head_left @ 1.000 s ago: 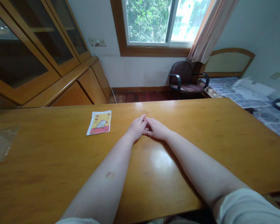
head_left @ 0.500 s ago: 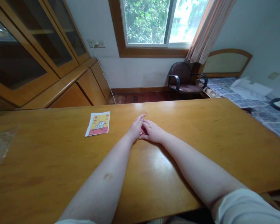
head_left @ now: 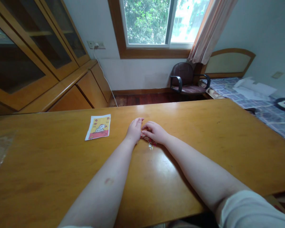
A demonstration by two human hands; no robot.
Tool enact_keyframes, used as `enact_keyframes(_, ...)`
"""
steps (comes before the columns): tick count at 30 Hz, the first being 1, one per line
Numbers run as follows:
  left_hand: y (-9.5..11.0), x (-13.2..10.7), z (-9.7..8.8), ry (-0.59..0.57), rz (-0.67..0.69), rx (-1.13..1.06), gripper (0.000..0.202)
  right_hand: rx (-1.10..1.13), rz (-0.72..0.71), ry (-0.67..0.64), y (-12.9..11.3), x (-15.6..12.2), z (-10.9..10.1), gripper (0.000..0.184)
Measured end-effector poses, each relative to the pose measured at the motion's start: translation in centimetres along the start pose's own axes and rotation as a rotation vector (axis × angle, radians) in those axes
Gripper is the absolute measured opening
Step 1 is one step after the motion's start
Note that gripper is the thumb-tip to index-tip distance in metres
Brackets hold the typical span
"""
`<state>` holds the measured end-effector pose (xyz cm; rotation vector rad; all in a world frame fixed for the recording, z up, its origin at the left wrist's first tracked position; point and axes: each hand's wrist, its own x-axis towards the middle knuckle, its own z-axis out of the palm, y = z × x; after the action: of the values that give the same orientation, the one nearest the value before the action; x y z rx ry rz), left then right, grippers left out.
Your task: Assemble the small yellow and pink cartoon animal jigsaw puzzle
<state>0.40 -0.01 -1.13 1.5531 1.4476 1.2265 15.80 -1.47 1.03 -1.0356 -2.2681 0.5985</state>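
A small heap of red, pink and pale jigsaw puzzle pieces (head_left: 147, 138) lies on the wooden table (head_left: 192, 126) between my hands. A few yellowish-white pieces have spread toward me at its near edge. My left hand (head_left: 134, 129) stands on its side along the heap's left, its fingers stretched forward. Curved over the heap's right side is my right hand (head_left: 157, 131), fingers apart and touching the pieces. Both hands hide part of the heap. Left of my hands lies a picture card (head_left: 98, 127) with a white cartoon animal on yellow and pink.
A clear plastic bag (head_left: 0, 148) lies at the table's left edge. Beyond the table are a glass-fronted cabinet (head_left: 33, 63), a dark armchair (head_left: 184, 79) under the window, and a bed (head_left: 242, 91) with papers on it.
My hands have moved slightly apart, the right one lifting and curling more. More of the puzzle pieces now shows between and in front of them.
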Motion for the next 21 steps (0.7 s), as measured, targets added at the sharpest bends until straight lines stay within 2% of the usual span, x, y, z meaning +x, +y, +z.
enact_keyframes(2, -0.2, 0.2, -0.1, -0.001, 0.015, -0.007, 0.037, -0.013, 0.026, -0.023, 0.2, -0.1, -1.0, 0.031)
enact_keyframes(3, -0.4, 0.3, -0.2, 0.003, 0.014, -0.012, 0.038, -0.051, 0.063, -0.077, 0.2, -0.2, -1.4, 0.046)
enact_keyframes(6, -0.6, 0.4, -0.2, 0.005, 0.007, -0.012, 0.038, -0.205, 0.214, -0.313, -0.1, -0.8, -1.8, 0.105)
enact_keyframes(8, -0.5, 0.3, -0.1, 0.004, 0.007, -0.001, 0.038, -0.258, 0.221, -0.398, -0.6, -1.1, -1.2, 0.122)
enact_keyframes(10, -0.2, 0.1, -0.1, 0.018, 0.007, 0.008, 0.037, -0.266, 0.14, -0.38, -1.0, -1.2, -0.2, 0.119)
enact_keyframes(12, -0.1, 0.0, -0.1, 0.067, -0.012, 0.002, 0.038, -0.261, 0.081, -0.325, -1.4, -1.1, 0.6, 0.108)
enact_keyframes(16, -0.4, 0.5, -0.4, 0.29, -0.115, -0.112, 0.044, -0.248, 0.034, -0.23, -2.0, -0.9, 0.9, 0.088)
enact_keyframes(18, -0.8, 0.9, -0.7, 0.397, -0.18, -0.206, 0.046, -0.236, -0.057, -0.265, -2.4, -1.0, 0.7, 0.08)
enact_keyframes(21, -1.0, 1.3, -1.0, 0.484, -0.25, -0.313, 0.048, -0.241, -0.18, -0.366, -2.9, -1.2, 0.5, 0.067)
